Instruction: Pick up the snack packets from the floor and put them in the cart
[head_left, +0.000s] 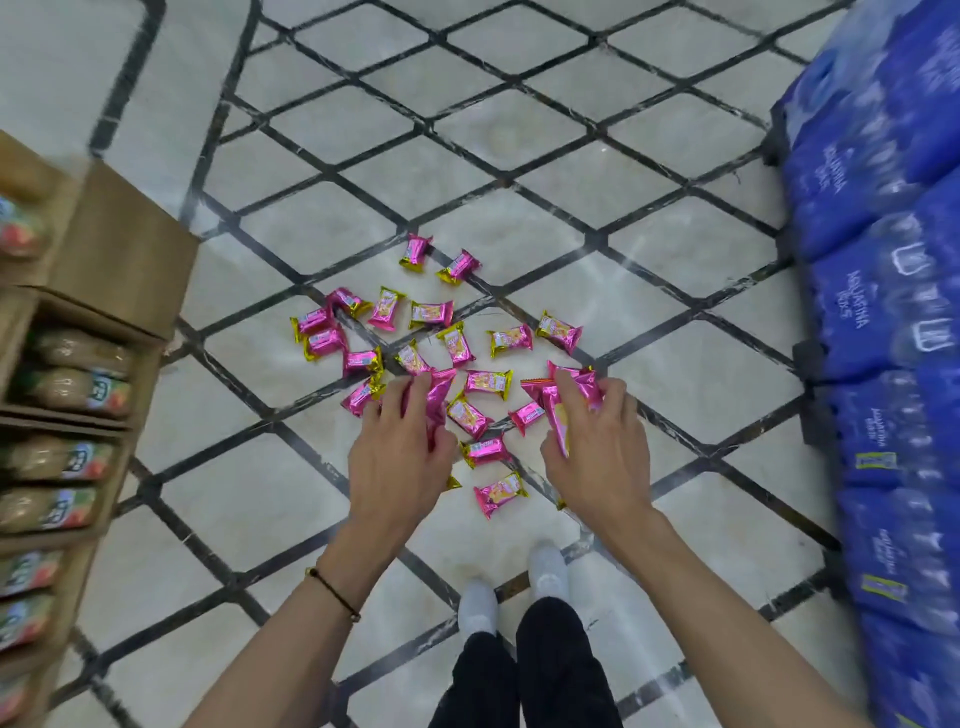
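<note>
Both hands are down among the small pink and gold foil snack packets (488, 383) scattered on the pale tiled floor with dark diamond lines (467, 135). The left hand (400, 457) curls round at least one packet, its fingers (395, 402) reaching for the next. The right hand (597, 457) grips a bunch of several, fingers (574, 410) wrapped over the foil.

The step in hand looks like gathering. It would go best by sweeping neighbouring packets together and pinching them by their crimped ends, so the slippery foil does not slide out of an already full palm. The right hand seems close to full and probably ought to unload soon. The cart is not in view, so the carry will need a turn away from the pile.

I count about eighteen packets lying loose, plus two more half hidden beneath the hands. How many are held I cannot tell exactly.

Brown cardboard boxes of bottles (119, 260) stand to the left and blue shrink-wrapped packs of water bottles (883, 312) to the right, both too blurred to count.
</note>
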